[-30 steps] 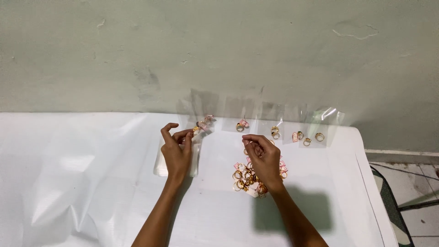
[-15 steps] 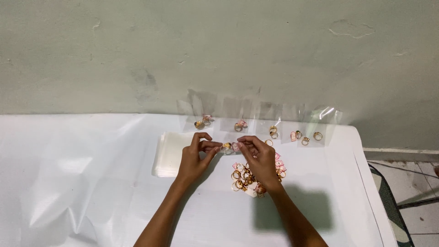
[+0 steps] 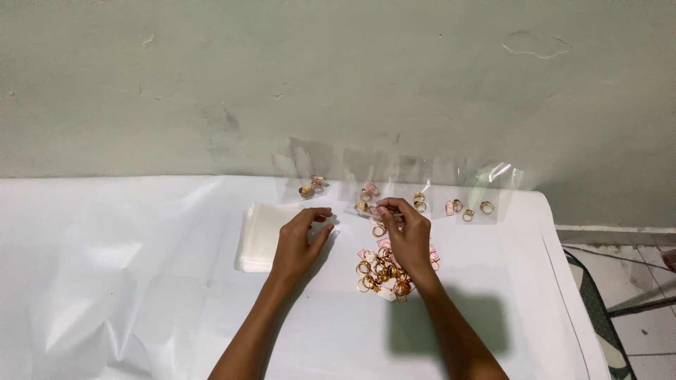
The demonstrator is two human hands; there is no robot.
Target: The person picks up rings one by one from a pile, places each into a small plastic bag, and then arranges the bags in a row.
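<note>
A small clear bag [image 3: 366, 210] with a gold ring inside is held up just above the desk, beside a flat stack of empty clear bags [image 3: 264, 236] and a heap of gold rings [image 3: 384, 271].

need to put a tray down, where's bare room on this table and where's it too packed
Free: the wide white table left of the stack of clear bags, and the front strip near the right edge. Crowded: around the left hand and right hand, the pile of rings, and the row of bagged rings along the wall.
</note>
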